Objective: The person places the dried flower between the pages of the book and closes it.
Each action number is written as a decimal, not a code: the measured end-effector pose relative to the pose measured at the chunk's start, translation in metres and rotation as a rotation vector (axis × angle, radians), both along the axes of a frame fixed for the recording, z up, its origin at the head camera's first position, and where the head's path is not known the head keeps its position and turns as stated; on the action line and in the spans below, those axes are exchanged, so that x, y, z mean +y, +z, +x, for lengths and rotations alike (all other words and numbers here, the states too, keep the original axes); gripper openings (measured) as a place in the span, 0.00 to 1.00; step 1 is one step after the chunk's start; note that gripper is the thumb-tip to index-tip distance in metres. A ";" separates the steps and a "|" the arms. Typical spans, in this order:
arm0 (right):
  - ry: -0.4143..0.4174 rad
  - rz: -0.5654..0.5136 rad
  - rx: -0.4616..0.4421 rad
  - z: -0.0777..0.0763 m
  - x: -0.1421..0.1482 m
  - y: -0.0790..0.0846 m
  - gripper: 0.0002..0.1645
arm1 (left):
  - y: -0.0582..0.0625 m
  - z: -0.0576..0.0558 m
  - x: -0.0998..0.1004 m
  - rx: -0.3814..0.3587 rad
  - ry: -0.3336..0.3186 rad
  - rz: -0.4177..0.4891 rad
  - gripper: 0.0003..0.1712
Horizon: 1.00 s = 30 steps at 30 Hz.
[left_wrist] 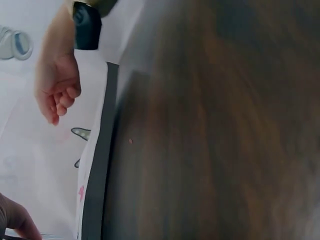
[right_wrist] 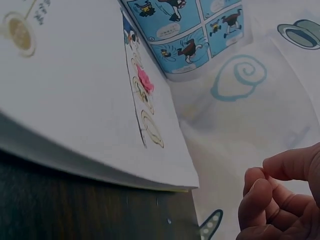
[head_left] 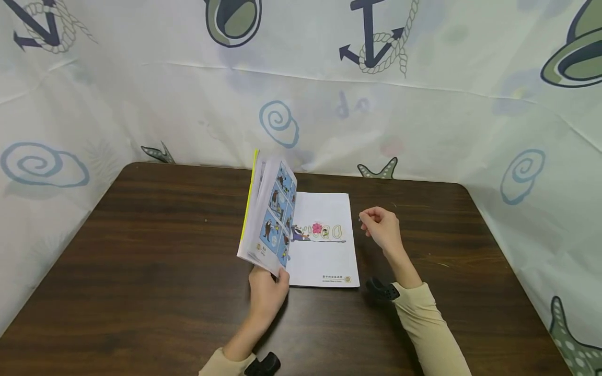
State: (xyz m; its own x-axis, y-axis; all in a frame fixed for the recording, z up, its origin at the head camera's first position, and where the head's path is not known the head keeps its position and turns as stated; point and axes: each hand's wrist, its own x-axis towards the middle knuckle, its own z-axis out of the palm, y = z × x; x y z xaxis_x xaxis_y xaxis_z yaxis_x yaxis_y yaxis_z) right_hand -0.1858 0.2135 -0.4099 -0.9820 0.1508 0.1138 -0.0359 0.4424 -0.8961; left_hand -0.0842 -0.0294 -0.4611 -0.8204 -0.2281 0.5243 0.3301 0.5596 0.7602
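An open comic book (head_left: pixel 324 261) lies on the table, its right side flat, with a small strip of drawings and a pink shape on a mostly white page. My left hand (head_left: pixel 268 293) grips the raised stack of pages on the left at its lower edge, thumb on the blue comic panels. Only part of that hand (left_wrist: pixel 19 219) enters the corner of the left wrist view. Just off the book's right edge hovers my right hand (head_left: pixel 382 228), fingers loosely curled. In the right wrist view nothing shows between the fingertips of this hand (right_wrist: pixel 280 192).
The dark wooden table (head_left: pixel 141 271) ends at a white curtain (head_left: pixel 197 115) printed with anchors, shells and starfish. Black straps (head_left: pixel 382 289) sit at both wrists, over pale sleeves. Tiny specks lie on the tabletop.
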 end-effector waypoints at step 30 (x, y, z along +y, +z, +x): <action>0.279 0.012 -0.176 0.015 0.007 -0.018 0.27 | 0.021 -0.009 0.021 -0.208 -0.199 -0.783 0.22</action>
